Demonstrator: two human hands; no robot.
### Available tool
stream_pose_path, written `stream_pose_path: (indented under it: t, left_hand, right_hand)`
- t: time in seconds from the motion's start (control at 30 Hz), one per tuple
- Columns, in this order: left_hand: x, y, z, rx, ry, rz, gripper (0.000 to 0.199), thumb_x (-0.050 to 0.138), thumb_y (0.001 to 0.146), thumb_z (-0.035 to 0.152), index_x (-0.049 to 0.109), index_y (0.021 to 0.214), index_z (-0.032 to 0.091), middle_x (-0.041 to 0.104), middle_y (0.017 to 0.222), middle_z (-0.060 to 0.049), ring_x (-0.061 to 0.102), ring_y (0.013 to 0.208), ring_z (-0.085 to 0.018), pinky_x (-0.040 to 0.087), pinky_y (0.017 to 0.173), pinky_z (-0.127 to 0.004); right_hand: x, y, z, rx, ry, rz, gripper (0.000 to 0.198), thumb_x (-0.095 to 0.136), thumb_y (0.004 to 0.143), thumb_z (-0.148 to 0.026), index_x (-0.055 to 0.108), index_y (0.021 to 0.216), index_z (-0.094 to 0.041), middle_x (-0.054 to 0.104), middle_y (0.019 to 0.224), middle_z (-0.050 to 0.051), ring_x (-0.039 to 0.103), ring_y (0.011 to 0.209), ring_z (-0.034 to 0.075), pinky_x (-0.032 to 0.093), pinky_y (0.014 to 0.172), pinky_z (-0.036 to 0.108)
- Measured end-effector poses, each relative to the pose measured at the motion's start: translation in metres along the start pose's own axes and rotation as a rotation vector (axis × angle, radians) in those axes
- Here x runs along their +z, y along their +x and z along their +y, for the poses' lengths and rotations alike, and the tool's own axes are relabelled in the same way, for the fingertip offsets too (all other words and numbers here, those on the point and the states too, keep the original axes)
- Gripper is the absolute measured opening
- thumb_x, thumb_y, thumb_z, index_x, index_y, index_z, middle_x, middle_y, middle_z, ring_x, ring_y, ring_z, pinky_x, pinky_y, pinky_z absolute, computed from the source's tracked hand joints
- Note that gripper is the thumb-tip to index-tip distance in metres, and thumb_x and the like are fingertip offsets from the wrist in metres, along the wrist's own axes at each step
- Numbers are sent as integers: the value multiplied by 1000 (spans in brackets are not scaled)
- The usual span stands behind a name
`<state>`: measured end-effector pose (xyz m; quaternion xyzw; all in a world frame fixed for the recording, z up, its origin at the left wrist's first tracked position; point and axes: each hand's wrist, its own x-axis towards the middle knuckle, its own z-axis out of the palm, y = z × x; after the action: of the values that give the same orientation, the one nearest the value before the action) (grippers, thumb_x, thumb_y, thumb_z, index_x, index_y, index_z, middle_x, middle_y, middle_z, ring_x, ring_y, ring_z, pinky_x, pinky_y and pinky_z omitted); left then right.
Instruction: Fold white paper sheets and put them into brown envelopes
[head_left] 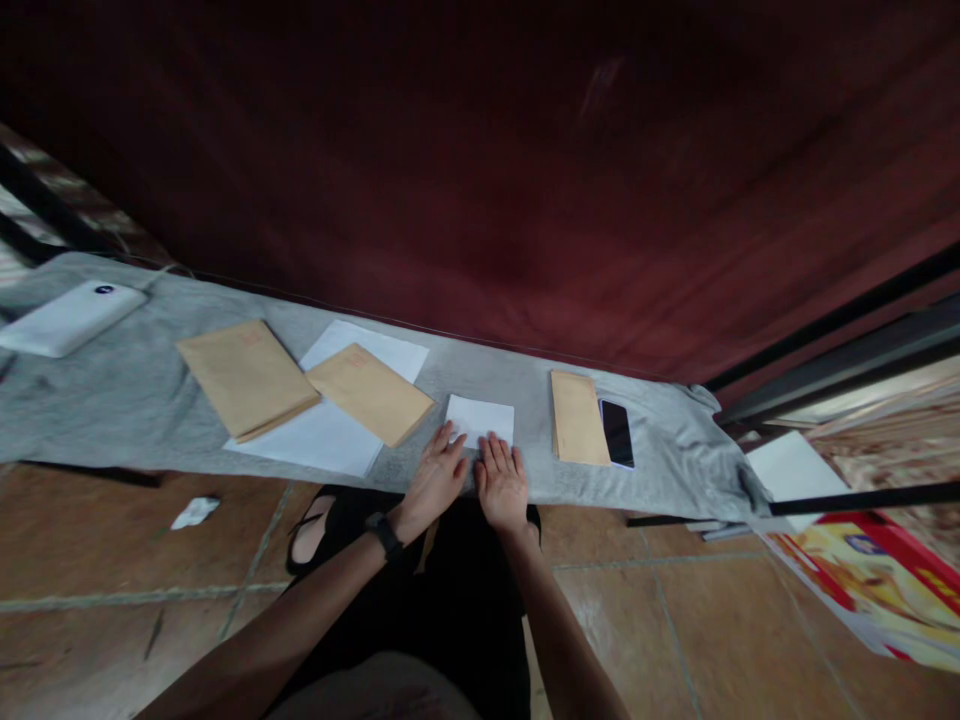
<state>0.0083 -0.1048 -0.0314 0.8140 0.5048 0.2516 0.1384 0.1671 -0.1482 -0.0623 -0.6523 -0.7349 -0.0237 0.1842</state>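
A small white sheet of paper, which looks folded, lies on the grey cloth in front of me. My left hand rests at its lower left corner, fingers stretched out. Beside it, my right hand lies flat with its fingertips on the paper's lower edge. To the left, a brown envelope lies partly over white sheets. Farther left is a stack of brown envelopes. On the right, more brown envelopes lie against a dark phone.
The grey cloth covers a narrow bench along a dark red wall. A white device with a cable lies at the far left. Black metal bars and a red and yellow box are at the right. Crumpled paper lies on the tiled floor.
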Motion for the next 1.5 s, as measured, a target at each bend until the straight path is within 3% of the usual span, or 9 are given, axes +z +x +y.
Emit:
stream_pose_path:
  t: [0.17, 0.37, 0.63, 0.77, 0.9, 1.03, 1.23, 1.33, 1.5]
  left_hand:
    - [-9, -4, 12, 86, -11, -1, 41, 45, 94, 17, 56, 134, 15, 39, 157, -15, 34, 147, -29, 38, 116, -49]
    - [-21, -2, 21, 201, 15, -129, 49, 43, 93, 10, 50, 141, 16, 38, 158, -14, 37, 145, -26, 35, 118, -43]
    - [-17, 11, 21, 185, -4, -180, 53, 43, 91, 9, 48, 143, 16, 47, 152, -13, 46, 138, -25, 37, 115, -39]
    - [-11, 17, 22, 202, -4, -178, 56, 42, 91, 9, 46, 146, 19, 38, 158, -12, 45, 139, -26, 39, 113, -41]
    - [-5, 21, 21, 109, -13, -123, 64, 39, 90, 5, 35, 152, 19, 30, 162, -16, 42, 141, -29, 41, 111, -44]
    - [-5, 22, 18, 86, 10, -124, 63, 39, 90, 6, 36, 152, 19, 42, 155, -17, 47, 137, -29, 41, 110, -44]
    - [-9, 20, 20, 212, 88, -207, 56, 40, 92, 10, 42, 148, 18, 49, 150, -15, 50, 133, -29, 42, 107, -44]
    - [-11, 23, 24, 113, 38, -197, 53, 42, 93, 9, 45, 145, 20, 53, 146, -15, 53, 130, -27, 43, 106, -43]
    - [-18, 32, 24, -108, -58, -197, 38, 41, 95, 11, 58, 128, 18, 72, 109, -16, 70, 100, -26, 52, 88, -37]
  right_hand:
    - [-1, -1, -1, -6, 1, 0, 47, 36, 105, -29, 41, 151, -20, 42, 156, 9, 36, 146, 23, 23, 120, 47]
    - [-3, -1, -3, 5, 5, -21, 44, 37, 105, -27, 48, 147, -18, 43, 155, 10, 36, 145, 24, 23, 120, 49]
    - [2, -1, -3, 6, 16, 9, 46, 35, 105, -27, 46, 148, -17, 48, 152, 10, 39, 144, 25, 23, 120, 49]
    - [3, -2, -3, 15, 2, 9, 45, 36, 105, -27, 48, 146, -15, 49, 151, 11, 39, 144, 25, 22, 120, 49]
    - [1, -1, -4, 16, 5, 6, 45, 35, 105, -27, 45, 149, -19, 47, 153, 9, 39, 144, 24, 23, 120, 49]
    - [-1, -1, -4, 21, 4, -10, 46, 37, 104, -26, 44, 149, -20, 46, 153, 9, 37, 145, 23, 24, 120, 48]
    - [1, -2, -4, 18, 20, 13, 45, 36, 105, -27, 46, 148, -17, 50, 150, 11, 39, 144, 23, 22, 121, 49]
    - [0, -1, -5, 21, 24, 19, 45, 36, 105, -27, 46, 148, -19, 50, 151, 10, 40, 144, 23, 23, 120, 49]
    - [-4, -1, -1, 37, 126, 43, 46, 34, 105, -29, 46, 148, -19, 50, 151, 10, 43, 141, 22, 26, 120, 46]
